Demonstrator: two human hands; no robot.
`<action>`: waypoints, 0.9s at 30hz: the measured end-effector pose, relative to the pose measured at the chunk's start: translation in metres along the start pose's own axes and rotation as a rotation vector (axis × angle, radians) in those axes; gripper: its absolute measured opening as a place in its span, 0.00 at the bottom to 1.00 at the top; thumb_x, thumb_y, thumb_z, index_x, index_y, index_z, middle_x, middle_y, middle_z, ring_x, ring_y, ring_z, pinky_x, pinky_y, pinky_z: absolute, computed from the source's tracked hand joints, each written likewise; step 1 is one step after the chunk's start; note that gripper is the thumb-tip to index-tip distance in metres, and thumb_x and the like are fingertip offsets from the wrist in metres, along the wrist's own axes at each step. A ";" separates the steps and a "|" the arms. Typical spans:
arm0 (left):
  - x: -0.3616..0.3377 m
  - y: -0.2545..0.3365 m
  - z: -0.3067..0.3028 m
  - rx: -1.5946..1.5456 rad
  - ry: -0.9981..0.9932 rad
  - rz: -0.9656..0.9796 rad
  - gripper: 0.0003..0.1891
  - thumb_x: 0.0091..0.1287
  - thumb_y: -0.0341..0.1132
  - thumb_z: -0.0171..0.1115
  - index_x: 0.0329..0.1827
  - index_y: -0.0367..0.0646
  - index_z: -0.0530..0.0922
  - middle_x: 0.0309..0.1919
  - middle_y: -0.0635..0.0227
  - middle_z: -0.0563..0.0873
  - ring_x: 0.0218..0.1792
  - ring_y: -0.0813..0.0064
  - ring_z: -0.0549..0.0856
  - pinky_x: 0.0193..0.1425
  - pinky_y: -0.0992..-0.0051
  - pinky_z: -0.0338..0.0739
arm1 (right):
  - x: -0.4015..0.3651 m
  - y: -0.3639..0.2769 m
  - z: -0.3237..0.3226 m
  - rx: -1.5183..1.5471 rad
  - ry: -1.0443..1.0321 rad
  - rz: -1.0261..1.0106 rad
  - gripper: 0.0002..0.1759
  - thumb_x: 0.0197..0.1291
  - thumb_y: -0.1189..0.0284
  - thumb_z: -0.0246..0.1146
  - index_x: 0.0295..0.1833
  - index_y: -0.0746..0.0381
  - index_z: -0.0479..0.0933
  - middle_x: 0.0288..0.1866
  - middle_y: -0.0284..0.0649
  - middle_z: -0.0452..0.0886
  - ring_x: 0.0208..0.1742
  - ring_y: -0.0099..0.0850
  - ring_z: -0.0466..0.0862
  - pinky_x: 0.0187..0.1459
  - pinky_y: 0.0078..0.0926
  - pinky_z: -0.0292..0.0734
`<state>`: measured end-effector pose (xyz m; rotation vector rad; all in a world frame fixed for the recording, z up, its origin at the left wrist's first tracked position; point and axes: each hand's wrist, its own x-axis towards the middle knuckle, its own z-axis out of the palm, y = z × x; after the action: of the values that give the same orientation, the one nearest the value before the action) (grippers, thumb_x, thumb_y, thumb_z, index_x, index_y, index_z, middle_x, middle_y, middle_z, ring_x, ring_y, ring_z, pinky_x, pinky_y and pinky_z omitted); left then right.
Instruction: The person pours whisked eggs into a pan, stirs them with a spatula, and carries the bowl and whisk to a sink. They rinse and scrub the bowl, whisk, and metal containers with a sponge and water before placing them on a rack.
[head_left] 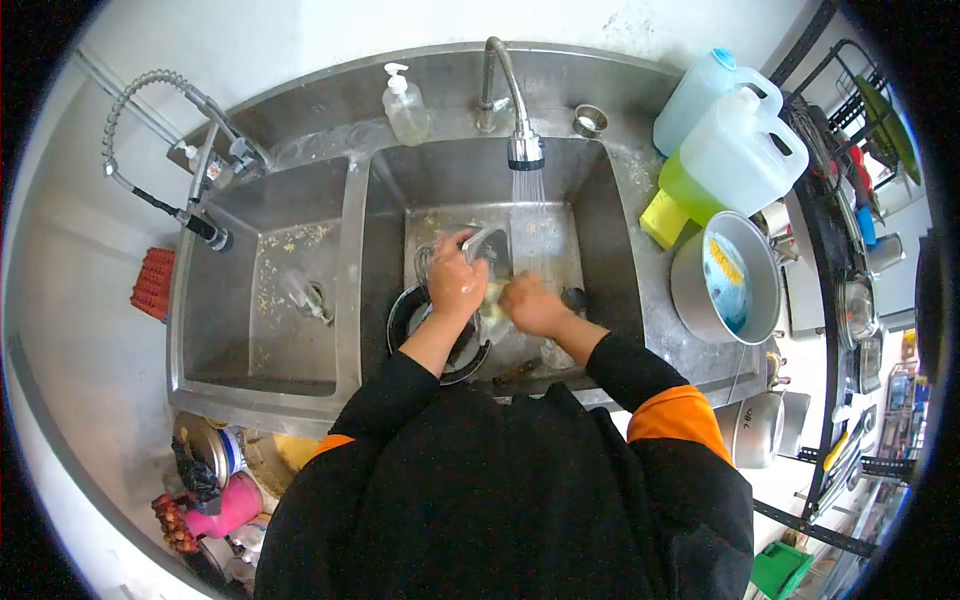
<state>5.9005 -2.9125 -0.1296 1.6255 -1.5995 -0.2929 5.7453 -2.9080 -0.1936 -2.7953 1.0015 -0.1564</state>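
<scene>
Over the right-hand sink basin, my left hand is closed round a shiny vessel with a curved rim. Close beside it, my right hand is curled into a fist at the vessel's near side, and what it holds is hidden. Something pale yellow shows between the two hands. Water runs from the faucet head just beyond them. Under my left forearm lies a dark-rimmed round pan, with thin wire loops next to it.
A soap pump bottle stands behind the basins. To the right are a yellow sponge, a jug with green liquid and a pot with suds. The left basin holds food scraps and a clear bottle.
</scene>
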 end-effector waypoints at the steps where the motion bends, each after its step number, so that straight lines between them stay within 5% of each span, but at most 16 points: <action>1: 0.000 0.000 -0.003 0.018 -0.026 0.013 0.15 0.46 0.30 0.52 0.36 0.34 0.77 0.46 0.61 0.77 0.55 0.48 0.69 0.59 0.61 0.64 | -0.001 0.006 -0.012 -0.070 0.094 -0.022 0.09 0.46 0.69 0.52 0.26 0.62 0.75 0.33 0.42 0.76 0.40 0.40 0.73 0.43 0.38 0.68; 6: -0.007 0.004 -0.002 -0.048 -0.166 -0.139 0.17 0.46 0.30 0.52 0.41 0.36 0.76 0.46 0.57 0.77 0.55 0.48 0.69 0.58 0.61 0.64 | 0.034 0.011 -0.049 -0.130 0.672 -0.152 0.06 0.41 0.71 0.54 0.27 0.60 0.73 0.30 0.39 0.73 0.38 0.35 0.73 0.42 0.33 0.68; 9: -0.007 0.008 -0.002 -0.169 -0.165 -0.303 0.19 0.46 0.31 0.52 0.43 0.38 0.75 0.47 0.53 0.76 0.56 0.49 0.68 0.58 0.62 0.64 | 0.044 0.004 -0.029 0.010 0.505 -0.093 0.10 0.42 0.70 0.53 0.32 0.62 0.73 0.33 0.40 0.74 0.39 0.37 0.74 0.43 0.32 0.69; 13: -0.011 -0.010 0.009 -0.026 -0.073 -0.198 0.18 0.46 0.31 0.52 0.43 0.38 0.76 0.46 0.50 0.76 0.54 0.50 0.70 0.57 0.63 0.65 | 0.042 -0.011 0.013 0.138 0.356 0.032 0.13 0.41 0.73 0.54 0.35 0.67 0.74 0.40 0.45 0.75 0.45 0.40 0.73 0.46 0.32 0.69; 17: -0.005 -0.021 0.004 -0.151 -0.041 -0.146 0.18 0.47 0.30 0.51 0.43 0.37 0.75 0.43 0.50 0.78 0.52 0.50 0.72 0.57 0.64 0.65 | 0.037 -0.033 0.016 0.124 0.221 -0.050 0.08 0.45 0.73 0.53 0.24 0.65 0.76 0.31 0.45 0.78 0.41 0.43 0.75 0.48 0.34 0.69; 20: -0.008 -0.022 0.002 -0.268 -0.001 -0.140 0.18 0.47 0.30 0.50 0.44 0.37 0.75 0.40 0.52 0.79 0.50 0.52 0.74 0.56 0.65 0.66 | 0.055 -0.046 0.018 0.669 0.116 0.580 0.09 0.48 0.74 0.50 0.28 0.67 0.75 0.34 0.47 0.78 0.41 0.44 0.76 0.46 0.36 0.70; 24: -0.016 -0.009 0.002 -0.466 0.068 -0.295 0.16 0.48 0.29 0.50 0.41 0.37 0.77 0.40 0.54 0.80 0.45 0.58 0.78 0.52 0.69 0.68 | 0.091 -0.043 0.015 1.967 0.770 1.124 0.14 0.53 0.69 0.50 0.38 0.68 0.73 0.36 0.48 0.77 0.34 0.37 0.77 0.35 0.34 0.71; 27: -0.023 -0.013 0.012 -0.495 0.147 -0.459 0.14 0.51 0.32 0.49 0.38 0.36 0.77 0.37 0.55 0.81 0.40 0.61 0.79 0.47 0.71 0.70 | 0.104 -0.037 0.001 2.003 0.528 1.038 0.14 0.55 0.67 0.50 0.38 0.68 0.73 0.33 0.43 0.76 0.32 0.32 0.77 0.34 0.30 0.70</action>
<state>5.8980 -2.8973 -0.1543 1.5534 -0.9291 -0.7277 5.8484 -2.9459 -0.1835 -0.3529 1.0917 -0.9878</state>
